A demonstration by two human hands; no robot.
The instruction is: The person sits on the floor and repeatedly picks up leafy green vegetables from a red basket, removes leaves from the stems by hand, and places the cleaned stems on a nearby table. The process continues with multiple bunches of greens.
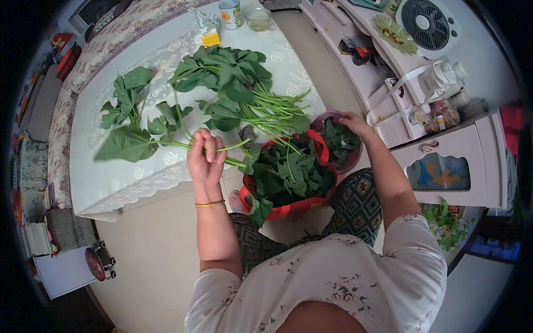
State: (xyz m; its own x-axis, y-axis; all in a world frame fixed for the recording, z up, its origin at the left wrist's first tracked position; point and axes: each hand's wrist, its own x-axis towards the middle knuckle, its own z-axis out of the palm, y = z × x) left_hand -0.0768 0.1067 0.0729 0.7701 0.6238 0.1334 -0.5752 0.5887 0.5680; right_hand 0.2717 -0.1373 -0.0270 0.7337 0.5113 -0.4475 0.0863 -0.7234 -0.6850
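My left hand (207,154) grips a few long green stems with large leaves (129,145), raised over the table's near edge. Over the rim of a reddish plastic basin (352,162) is my right hand (354,125), its fingertips by the dark green leaves (337,139) inside; whether they pinch a leaf is hidden. A red bag (287,210) full of leafy greens (287,170) stands between my knees. On the table lies a large bunch of leafy greens (233,73), its cut stems (277,108) pointing towards the basin. A smaller leafy bunch (129,95) rests farther left.
A lace-patterned cloth covers the table (104,183). At its far end are a tin can (230,14), a glass bowl (259,20) and a yellow box (210,39). To the right, a white cabinet (441,166) carries jars (437,114) and a fan (424,25).
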